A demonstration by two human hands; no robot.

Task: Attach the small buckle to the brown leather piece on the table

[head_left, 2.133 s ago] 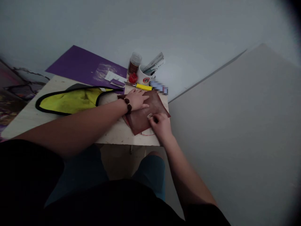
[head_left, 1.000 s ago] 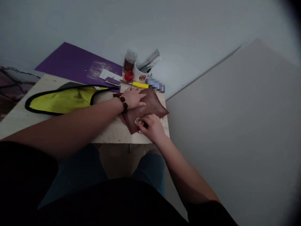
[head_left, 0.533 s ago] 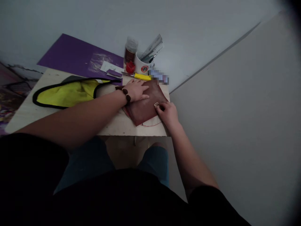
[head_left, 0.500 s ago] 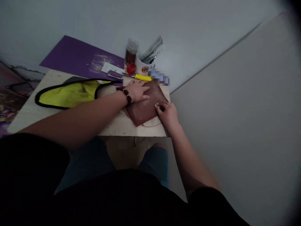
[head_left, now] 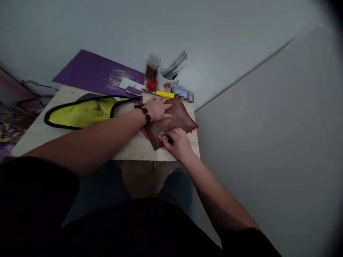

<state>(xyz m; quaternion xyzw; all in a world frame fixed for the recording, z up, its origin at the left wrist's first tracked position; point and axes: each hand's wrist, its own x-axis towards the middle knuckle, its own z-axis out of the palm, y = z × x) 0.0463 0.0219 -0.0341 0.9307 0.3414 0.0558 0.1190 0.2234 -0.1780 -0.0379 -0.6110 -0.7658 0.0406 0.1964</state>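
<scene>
A reddish-brown sheet of leather [head_left: 178,110] lies at the right end of the wooden table [head_left: 134,151], its right corner reaching the table's edge. My left hand [head_left: 157,109] rests flat across its left part with the fingers spread. Over the leather's near edge, my right hand [head_left: 178,141] is closed around a small block with a pale rim [head_left: 161,135]. The block sits against the leather near its front corner; its rest is hidden in the fingers. Something red shows under the leather's left edge.
Left of the leather lies a yellow cloth piece with black edging [head_left: 83,114]. Behind are a purple sheet [head_left: 99,71], a yellow-handled knife [head_left: 165,94], a red-capped small container [head_left: 151,84], a jar [head_left: 152,67] and a white mug [head_left: 164,82] holding rulers. Walls stand behind and right.
My right hand has slid the small block left and toward me along the leather, from near the right corner to the front corner. My left hand stays pressed on the leather.
</scene>
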